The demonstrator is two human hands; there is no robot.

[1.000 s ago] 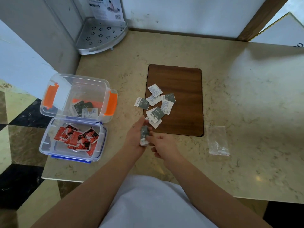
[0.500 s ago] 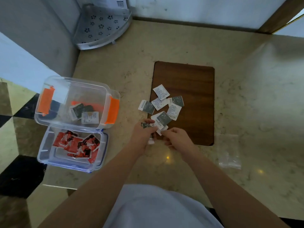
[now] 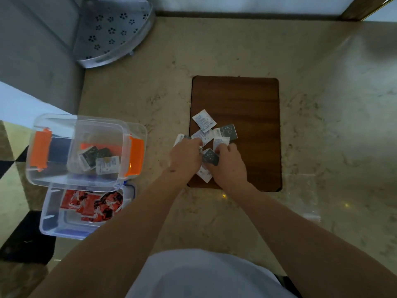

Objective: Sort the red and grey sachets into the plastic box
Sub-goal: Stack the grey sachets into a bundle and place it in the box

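A beige marble counter point(image 3: 236, 50) seen from above, with a dark wooden board point(image 3: 247, 100) lying flat near its middle. A grey perforated corner shelf point(image 3: 111, 33) stands at the far left corner, well apart from the board. A clear plastic bag point(image 3: 311, 214), blurred, lies on the counter to the right of the arms.

A loose pile of grey sachets point(image 3: 214, 130) sits on the board's near left corner, some face up, some showing their white backs. Both hands reach into the pile. The left hand point(image 3: 185, 159) has its fingers curled and seems to hold a few sachets, though the grip is hidden. The right hand point(image 3: 229, 163) pinches one grey sachet point(image 3: 210, 157) between thumb and fingers.

At the counter's left edge stands a clear plastic box point(image 3: 137, 130) with orange clasps; three or so grey sachets lie inside. Just in front of it, touching, its clear lid point(image 3: 49, 224) lies upturned and holds the red sachets point(image 3: 90, 205).
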